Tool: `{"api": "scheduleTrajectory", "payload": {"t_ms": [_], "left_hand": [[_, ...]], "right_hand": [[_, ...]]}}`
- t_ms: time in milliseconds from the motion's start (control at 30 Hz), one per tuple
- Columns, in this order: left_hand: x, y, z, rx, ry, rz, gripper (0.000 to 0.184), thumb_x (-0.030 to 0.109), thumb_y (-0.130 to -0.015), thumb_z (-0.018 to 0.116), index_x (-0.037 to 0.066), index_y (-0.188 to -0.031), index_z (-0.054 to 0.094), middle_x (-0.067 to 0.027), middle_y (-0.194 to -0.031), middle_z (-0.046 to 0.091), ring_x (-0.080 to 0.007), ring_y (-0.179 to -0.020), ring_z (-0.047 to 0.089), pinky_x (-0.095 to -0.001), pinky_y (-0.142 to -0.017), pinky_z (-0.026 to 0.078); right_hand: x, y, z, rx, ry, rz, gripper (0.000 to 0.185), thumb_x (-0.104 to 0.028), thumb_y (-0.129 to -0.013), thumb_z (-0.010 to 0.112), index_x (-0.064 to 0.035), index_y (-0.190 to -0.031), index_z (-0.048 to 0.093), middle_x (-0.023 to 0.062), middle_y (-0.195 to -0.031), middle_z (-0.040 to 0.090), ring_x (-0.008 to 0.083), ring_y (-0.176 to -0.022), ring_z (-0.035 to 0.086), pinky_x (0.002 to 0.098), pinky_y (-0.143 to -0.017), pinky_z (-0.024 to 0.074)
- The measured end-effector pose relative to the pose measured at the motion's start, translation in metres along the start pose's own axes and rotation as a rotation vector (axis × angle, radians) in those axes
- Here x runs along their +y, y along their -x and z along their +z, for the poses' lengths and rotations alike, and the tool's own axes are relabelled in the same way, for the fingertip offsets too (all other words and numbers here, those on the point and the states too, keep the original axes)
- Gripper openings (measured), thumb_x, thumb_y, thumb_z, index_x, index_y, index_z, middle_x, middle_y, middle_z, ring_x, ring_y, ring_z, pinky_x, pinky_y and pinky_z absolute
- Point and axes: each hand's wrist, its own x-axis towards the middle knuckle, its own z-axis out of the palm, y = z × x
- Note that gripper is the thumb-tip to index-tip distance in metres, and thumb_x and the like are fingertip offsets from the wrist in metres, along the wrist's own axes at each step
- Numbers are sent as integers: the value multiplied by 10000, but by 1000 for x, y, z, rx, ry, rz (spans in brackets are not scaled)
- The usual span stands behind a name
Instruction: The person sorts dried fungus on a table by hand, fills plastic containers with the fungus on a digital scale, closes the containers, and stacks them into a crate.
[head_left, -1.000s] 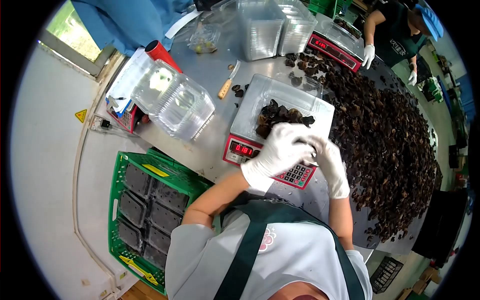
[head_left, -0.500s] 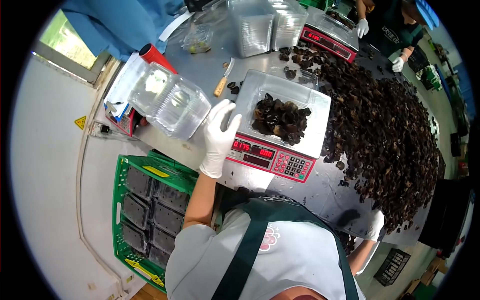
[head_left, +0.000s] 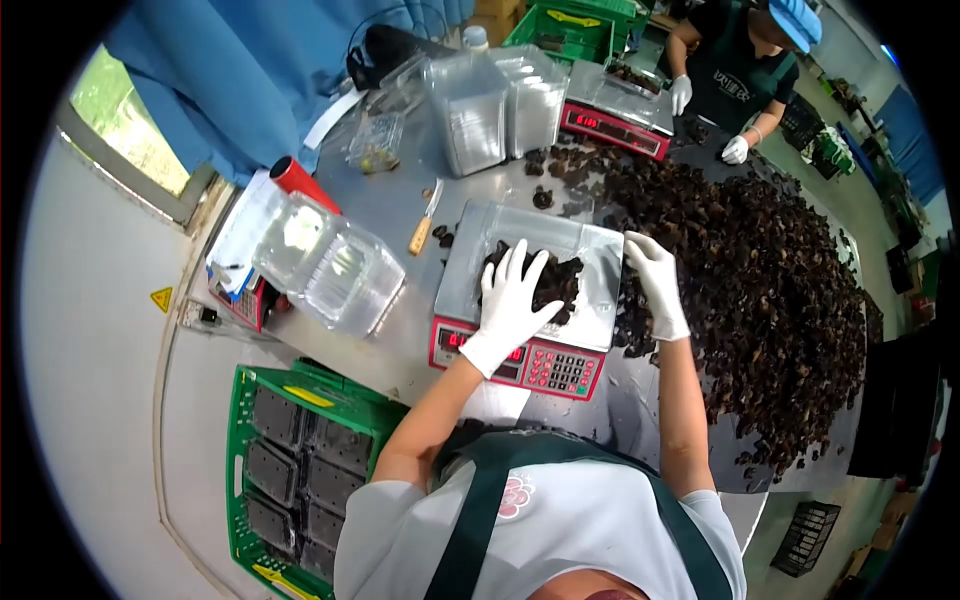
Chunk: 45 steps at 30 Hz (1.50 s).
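Note:
My left hand (head_left: 512,312), in a white glove, lies with fingers spread over dark wood ear mushrooms (head_left: 562,285) in a clear plastic tray (head_left: 598,285). The tray sits on the metal pan of a red-framed digital scale (head_left: 565,372); my left wrist hides part of its red display. My right hand (head_left: 656,285), also gloved, is at the right edge of the scale, beside the big heap of wood ear mushrooms (head_left: 760,300). Its fingers are extended and slightly bent, with nothing visible in them.
A wooden-handled knife (head_left: 424,225) lies left of the scale. Clear plastic containers (head_left: 335,270) lie farther left; tall stacks (head_left: 470,115) stand behind. A green crate (head_left: 240,440) holds packed boxes. Across the table, a gloved co-worker (head_left: 735,85) is near a second scale (head_left: 615,130).
My left hand has moved right, from beside the scale onto the mushrooms in the tray. My right hand has come up from the table's front edge to the scale's right side. The view has shifted.

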Motion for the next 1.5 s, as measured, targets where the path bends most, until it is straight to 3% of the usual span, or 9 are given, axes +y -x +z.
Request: {"api": "scheduleTrajectory", "payload": {"t_ms": [400,500,633,767,900,1000,1100,1233,1500], "left_hand": [[-3,10,-8,60,2,87,927,602,-747,642,122,-1464,304,-178,-1457,332,-356,-1367,275,-577,-1096,174],[-26,14,-21,373,385,-32,628,374,-864,655,24,-1345,456,-196,-1393,406,-354,-1293,394,-445,-1081,308],[-54,16,-21,608,882,-347,473,286,-959,565,-3,-1322,476,-139,-1353,478,-248,-1244,457,-363,-1060,344],[-67,28,-29,421,1268,-631,550,389,-979,506,10,-1373,442,-101,-1373,481,-179,-1217,471,-310,-1029,367],[-65,42,-26,214,1235,-656,511,253,-933,618,17,-1359,468,-117,-1310,539,-150,-1079,550,-286,-927,445],[-65,57,-23,145,1040,-632,500,115,-888,658,-9,-1338,479,-95,-1104,627,-85,-790,577,-208,-644,482],[-68,68,-20,-14,1187,-728,444,116,-896,645,-17,-1298,508,-60,-963,641,-62,-689,556,-193,-559,461],[-61,69,-24,-43,1298,-749,336,137,-931,590,-29,-1217,533,-64,-883,639,-71,-641,570,-190,-540,467],[-58,62,-28,53,1458,-792,150,26,-883,562,-8,-1029,555,-94,-809,658,-113,-604,615,-207,-529,485]], "right_hand": [[-13,-67,65,-63,-554,176,506,-304,-931,616,1,-1315,488,50,-1109,616,133,-922,624,259,-771,506],[-38,-37,56,-96,-501,46,477,-294,-952,584,0,-1317,493,72,-1133,635,132,-989,621,250,-823,491],[-53,15,43,-124,-104,-121,429,-340,-983,502,-4,-1238,586,105,-1173,644,164,-1102,586,301,-958,428],[-22,68,40,-93,241,-323,300,-241,-877,661,-24,-1084,671,151,-1132,653,230,-1049,619,320,-891,486],[-7,92,51,29,543,-514,352,-218,-787,756,-32,-1068,653,171,-1065,658,279,-998,642,353,-853,515],[-9,103,57,6,365,-170,434,-236,-800,750,-32,-1157,612,153,-969,685,242,-874,681,328,-780,536],[-3,103,59,-81,428,13,481,-217,-835,716,-24,-1246,553,106,-811,700,184,-732,683,291,-695,536],[4,90,56,-190,-170,357,247,-100,-892,610,43,-1085,553,89,-801,679,122,-668,646,225,-594,521],[9,68,51,-252,-345,491,63,-39,-868,535,3,-905,566,90,-769,641,161,-627,639,256,-566,538]]}}
